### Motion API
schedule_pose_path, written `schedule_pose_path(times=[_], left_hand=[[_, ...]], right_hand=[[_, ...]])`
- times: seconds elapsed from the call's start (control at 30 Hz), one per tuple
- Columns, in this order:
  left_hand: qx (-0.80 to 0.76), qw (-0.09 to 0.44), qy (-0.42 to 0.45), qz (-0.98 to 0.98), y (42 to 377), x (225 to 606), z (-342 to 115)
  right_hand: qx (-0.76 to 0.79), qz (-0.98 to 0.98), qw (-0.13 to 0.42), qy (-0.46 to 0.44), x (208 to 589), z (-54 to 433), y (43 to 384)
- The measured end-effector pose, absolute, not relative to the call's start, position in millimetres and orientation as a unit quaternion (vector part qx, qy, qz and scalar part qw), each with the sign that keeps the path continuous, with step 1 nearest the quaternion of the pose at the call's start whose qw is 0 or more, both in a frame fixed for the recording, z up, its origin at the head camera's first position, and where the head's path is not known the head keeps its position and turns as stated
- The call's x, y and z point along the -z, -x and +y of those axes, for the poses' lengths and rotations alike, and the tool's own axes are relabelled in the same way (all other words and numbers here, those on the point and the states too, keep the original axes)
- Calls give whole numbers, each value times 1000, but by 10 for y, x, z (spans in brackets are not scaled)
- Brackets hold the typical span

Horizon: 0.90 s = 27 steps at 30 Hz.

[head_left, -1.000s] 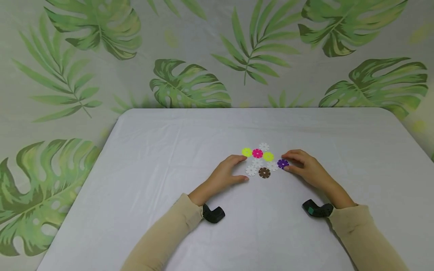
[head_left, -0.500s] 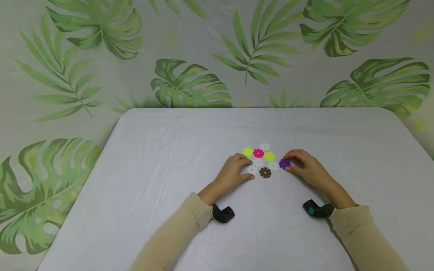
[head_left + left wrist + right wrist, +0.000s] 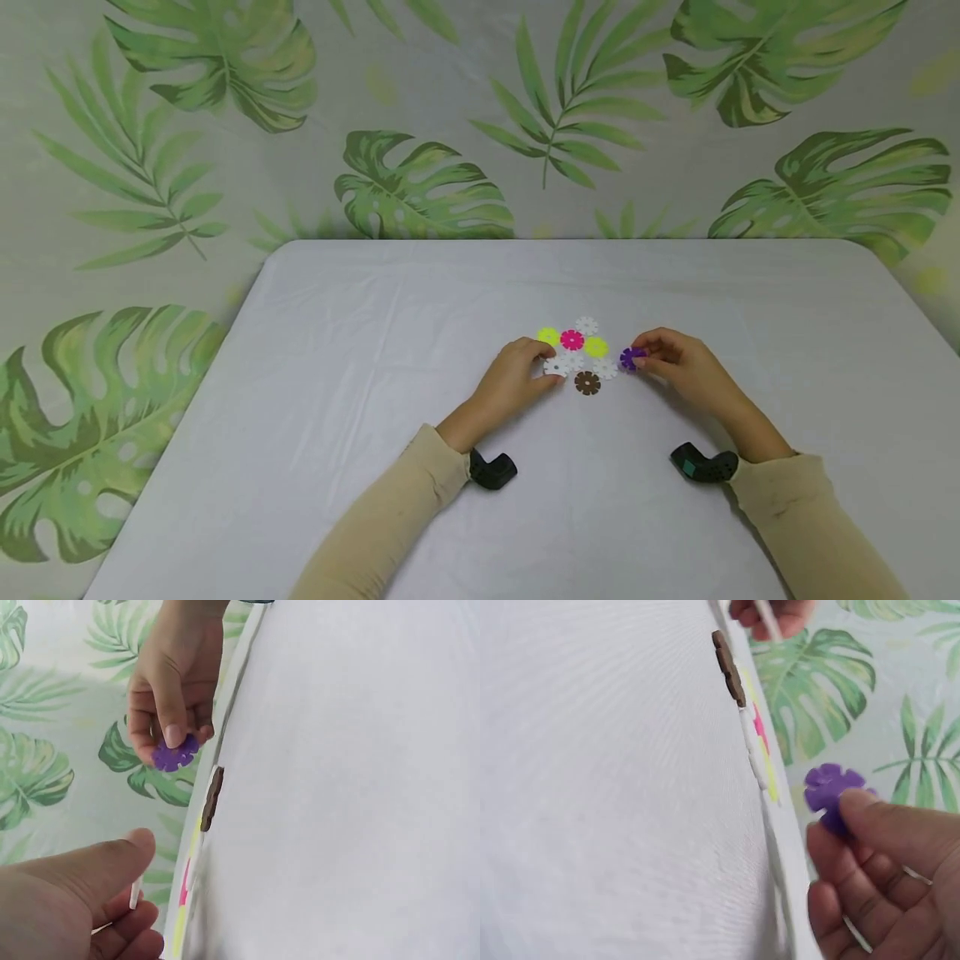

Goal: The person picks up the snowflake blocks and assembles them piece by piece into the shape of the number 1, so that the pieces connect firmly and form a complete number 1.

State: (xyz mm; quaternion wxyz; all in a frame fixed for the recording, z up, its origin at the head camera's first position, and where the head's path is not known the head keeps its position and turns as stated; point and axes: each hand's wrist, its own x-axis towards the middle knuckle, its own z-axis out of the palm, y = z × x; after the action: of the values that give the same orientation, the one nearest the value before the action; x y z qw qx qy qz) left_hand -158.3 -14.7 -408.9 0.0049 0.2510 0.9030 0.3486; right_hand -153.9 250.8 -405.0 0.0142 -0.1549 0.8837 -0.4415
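Note:
Between thumb and fingers, my right hand [image 3: 693,375] pinches a purple notched plastic disc [image 3: 628,359], a snowflake-shaped building piece. In the right wrist view the purple disc [image 3: 826,787] is raised off the table, its lower part behind the thumb. A white notched disc [image 3: 556,366] is pinched by my left hand [image 3: 510,383]. The left wrist view shows that white disc [image 3: 136,893] nearly edge-on, held off the table. Between the hands lie a brown disc [image 3: 587,383], a pink disc [image 3: 572,340], two yellow discs [image 3: 596,347] and several white discs [image 3: 603,367].
A white cloth covers the table [image 3: 390,333], whose far edge meets a leaf-patterned backdrop [image 3: 420,183]. Black curved devices [image 3: 493,471] sit at both wrists, beside the beige sleeves [image 3: 382,517].
My left hand has moved right to the white disc, closed its fingers on it and raised it slightly. The right hand has lifted the purple disc a little, tilting it.

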Motion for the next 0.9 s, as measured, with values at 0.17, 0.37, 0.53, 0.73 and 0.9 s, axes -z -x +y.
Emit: schedule_pose_path(times=[0.17, 0.37, 0.53, 0.73, 0.9], left_hand=[[-361, -16, -258, 896, 1597, 3918, -197], [-356, -74, -282, 888, 1619, 3728, -267], [-369, -122, -299, 872, 1625, 3586, -299], [-386, -160, -312, 853, 1619, 3436, -317], [-397, -182, -320, 841, 1604, 3369, -324]], right_hand=[[441, 885, -3, 151, 3880, 2435, 1536], [456, 873, -40, 170, 3650, 2349, 1550], [454, 869, -78, 181, 3486, 2274, 1580], [477, 843, -111, 224, 3320, 2127, 1596], [485, 826, -130, 257, 3228, 1976, 1596]])
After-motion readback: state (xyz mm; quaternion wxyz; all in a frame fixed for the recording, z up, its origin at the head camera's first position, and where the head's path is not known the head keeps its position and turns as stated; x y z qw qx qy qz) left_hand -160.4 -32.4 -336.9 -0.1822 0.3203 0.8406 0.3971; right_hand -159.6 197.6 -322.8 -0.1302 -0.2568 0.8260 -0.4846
